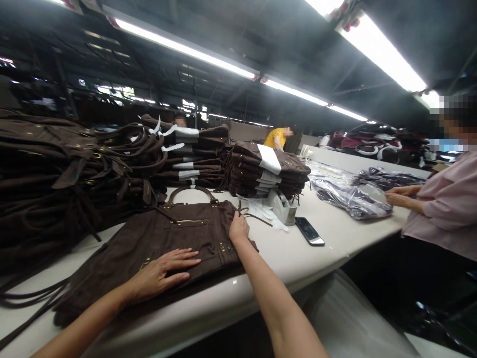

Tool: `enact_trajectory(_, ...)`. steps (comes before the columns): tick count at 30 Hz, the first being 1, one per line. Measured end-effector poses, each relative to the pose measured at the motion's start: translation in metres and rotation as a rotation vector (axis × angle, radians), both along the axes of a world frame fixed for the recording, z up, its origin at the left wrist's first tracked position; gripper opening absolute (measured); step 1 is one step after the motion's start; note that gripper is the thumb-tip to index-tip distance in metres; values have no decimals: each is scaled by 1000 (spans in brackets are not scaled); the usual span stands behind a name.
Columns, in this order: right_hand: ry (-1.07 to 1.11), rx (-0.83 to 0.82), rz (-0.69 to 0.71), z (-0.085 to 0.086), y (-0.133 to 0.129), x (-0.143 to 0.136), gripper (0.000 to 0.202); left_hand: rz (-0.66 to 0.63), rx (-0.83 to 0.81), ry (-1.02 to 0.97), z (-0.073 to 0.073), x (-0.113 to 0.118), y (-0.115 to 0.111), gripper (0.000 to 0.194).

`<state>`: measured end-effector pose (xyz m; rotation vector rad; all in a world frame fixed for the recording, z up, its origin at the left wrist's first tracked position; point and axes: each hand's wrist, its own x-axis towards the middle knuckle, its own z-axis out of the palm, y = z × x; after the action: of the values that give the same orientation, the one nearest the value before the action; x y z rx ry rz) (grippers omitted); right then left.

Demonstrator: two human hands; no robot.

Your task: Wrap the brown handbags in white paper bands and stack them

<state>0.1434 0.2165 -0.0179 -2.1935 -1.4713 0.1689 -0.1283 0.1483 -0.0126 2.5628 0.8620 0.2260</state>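
Note:
A dark brown handbag (149, 236) lies on its side across the white table, its looped handle (192, 191) pointing away from me. Brass zips and buckles show on its upper face. My left hand (164, 271) rests flat on the bag's front panel, fingers stretched out. At the bag's right end, my right hand (239, 227) has its fingers curled round the corner beside some thin dark cords (257, 217). The fingertips are partly hidden there.
Stacked brown bags (44, 164) fill the left, and banded bags (268, 171) stand behind. A tape dispenser (282, 206) and a phone (310, 231) lie to the right. Farther along, a person in a pink top (447, 199) stands by plastic-wrapped bags (348, 196).

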Motion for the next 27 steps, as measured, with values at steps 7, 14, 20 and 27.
enact_trajectory(7, -193, 140, 264, -1, 0, -4, 35, 18, -19, 21, 0, 0, -1, 44)
enact_trajectory(14, -82, 69, 262, -12, 10, -8, 39, 15, -3, 27, -6, -2, 3, 44)
enact_trajectory(20, 169, -68, 93, -10, 47, 10, 60, 43, -37, 34, -3, -2, 2, 44)
enact_trajectory(27, 417, -58, 125, -21, 96, 25, 79, 70, -69, 52, 4, 2, -2, 44)
